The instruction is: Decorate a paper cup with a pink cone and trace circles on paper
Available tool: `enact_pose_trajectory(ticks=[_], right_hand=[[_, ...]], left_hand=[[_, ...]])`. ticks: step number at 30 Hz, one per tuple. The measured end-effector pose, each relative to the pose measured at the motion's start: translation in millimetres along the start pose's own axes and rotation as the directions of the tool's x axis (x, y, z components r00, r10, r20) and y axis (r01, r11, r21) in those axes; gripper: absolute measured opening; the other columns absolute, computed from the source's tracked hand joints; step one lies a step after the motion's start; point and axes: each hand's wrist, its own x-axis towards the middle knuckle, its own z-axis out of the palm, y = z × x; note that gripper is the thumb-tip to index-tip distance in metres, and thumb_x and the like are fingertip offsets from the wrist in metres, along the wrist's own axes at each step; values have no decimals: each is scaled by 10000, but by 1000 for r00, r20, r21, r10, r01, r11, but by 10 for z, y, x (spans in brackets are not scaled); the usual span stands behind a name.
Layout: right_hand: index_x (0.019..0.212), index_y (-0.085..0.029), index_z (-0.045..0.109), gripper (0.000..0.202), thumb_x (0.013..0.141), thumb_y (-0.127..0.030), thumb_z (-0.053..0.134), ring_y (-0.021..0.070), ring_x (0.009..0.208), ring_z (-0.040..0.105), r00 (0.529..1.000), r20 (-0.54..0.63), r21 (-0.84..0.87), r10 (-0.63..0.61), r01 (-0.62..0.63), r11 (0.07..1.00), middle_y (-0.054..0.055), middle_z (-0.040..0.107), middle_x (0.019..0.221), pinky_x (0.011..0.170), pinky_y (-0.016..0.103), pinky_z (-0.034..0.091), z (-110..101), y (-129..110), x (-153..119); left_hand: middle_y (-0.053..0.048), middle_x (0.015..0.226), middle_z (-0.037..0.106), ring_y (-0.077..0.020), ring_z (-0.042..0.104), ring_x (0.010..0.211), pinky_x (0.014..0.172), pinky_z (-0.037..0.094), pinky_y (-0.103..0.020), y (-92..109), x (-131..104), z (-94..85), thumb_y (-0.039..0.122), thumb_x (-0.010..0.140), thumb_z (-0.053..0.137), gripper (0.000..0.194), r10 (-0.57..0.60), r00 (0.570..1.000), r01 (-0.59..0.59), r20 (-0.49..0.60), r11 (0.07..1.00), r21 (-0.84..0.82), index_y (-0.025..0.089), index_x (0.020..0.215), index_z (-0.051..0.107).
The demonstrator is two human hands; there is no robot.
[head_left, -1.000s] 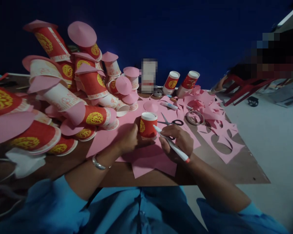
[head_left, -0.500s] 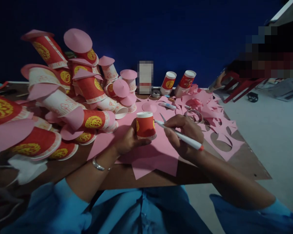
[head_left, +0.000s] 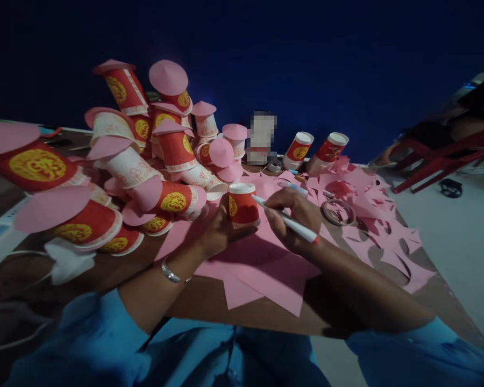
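My left hand [head_left: 215, 234] is wrapped around a red paper cup [head_left: 244, 207] with a white end on top and a yellow emblem at its left side. In my right hand [head_left: 294, 217] is a white marker [head_left: 298, 228] with a red end, held like a pen. Its tip points at the cup's right side, at or very near the surface; I cannot tell if it touches. Below both hands lie sheets of pink paper [head_left: 250, 274] on the brown table [head_left: 185, 301].
Paper cups with pink cone tops [head_left: 173, 148] are piled at the left. Two red-and-white cup stacks [head_left: 298, 150] stand at the back. Pink paper scraps [head_left: 371, 215] and a roll of tape [head_left: 339, 212] lie to the right. A red plastic chair [head_left: 447, 156] with a person stands beyond.
The view has turned left, so the pile and table appear shifted right. The marker's tip has come closer to the cup. Both hands keep their hold.
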Motion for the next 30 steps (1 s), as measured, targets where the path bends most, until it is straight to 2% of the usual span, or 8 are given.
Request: enact_pose_trajectory(ticks=[4, 7, 11, 14, 18, 23, 30], right_hand=[[989, -244, 650, 36, 1008, -274, 644, 134, 618, 635, 1000, 13, 32, 16, -17, 999, 0, 713, 780, 546, 271, 506, 42, 83, -170], [1001, -242, 645, 37, 1012, -274, 631, 136, 619, 640, 999, 28, 34, 21, -22, 999, 2, 717, 785, 550, 271, 516, 32, 104, -205], [1004, -239, 645, 7, 1000, -240, 638, 137, 625, 663, 1000, 22, 17, -16, 16, 1000, 3, 721, 774, 557, 260, 532, 6, 77, -178], [1021, -229, 641, 76, 967, -188, 674, 139, 648, 696, 996, 64, -22, -67, 69, 997, 13, 740, 789, 560, 242, 542, -6, 38, -167], [1059, -236, 642, 179, 921, -131, 686, 154, 674, 733, 985, 83, -75, -153, 160, 984, 9, 762, 805, 576, 246, 564, -3, 13, -182], [1066, -247, 641, 212, 908, -113, 685, 149, 661, 730, 985, 89, -89, -148, 156, 984, -4, 759, 806, 586, 246, 567, 18, 27, -210], [1050, -236, 627, 185, 923, -110, 674, 141, 647, 700, 984, 84, -118, -156, 166, 979, 0, 732, 796, 571, 246, 550, 43, 47, -224]], left_hand=[[-63, 1090, 714, -276, 717, 1021, 908, 606, -448, -54, 19, -32, 488, 669, 942, 803, -53, 998, 51, 26, 997, 65, 248, 1267, 463], [-64, 1095, 719, -264, 728, 1004, 881, 613, -415, -101, 43, -43, 498, 700, 931, 816, -22, 1000, 21, 21, 998, 66, 244, 1314, 457], [-83, 1127, 734, -275, 749, 1010, 868, 635, -420, -148, 42, -28, 507, 690, 939, 902, -38, 999, 38, 25, 999, 1, 245, 1374, 413], [-105, 1163, 736, -287, 756, 1020, 857, 637, -423, -140, 26, -10, 543, 708, 916, 926, -50, 997, 52, 57, 998, -36, 253, 1397, 370], [-126, 1276, 705, -296, 730, 1120, 926, 622, -423, -106, 23, -7, 563, 674, 929, 917, 30, 998, -29, 62, 999, -19, 263, 1355, 393], [-104, 1197, 713, -294, 723, 1082, 898, 625, -436, -144, 26, -38, 559, 689, 921, 898, 28, 999, -31, 38, 997, 68, 256, 1364, 411], [-111, 1204, 726, -297, 731, 1102, 898, 629, -423, -216, 24, -47, 539, 693, 917, 914, 29, 997, -32, 74, 998, 47, 251, 1376, 382]])
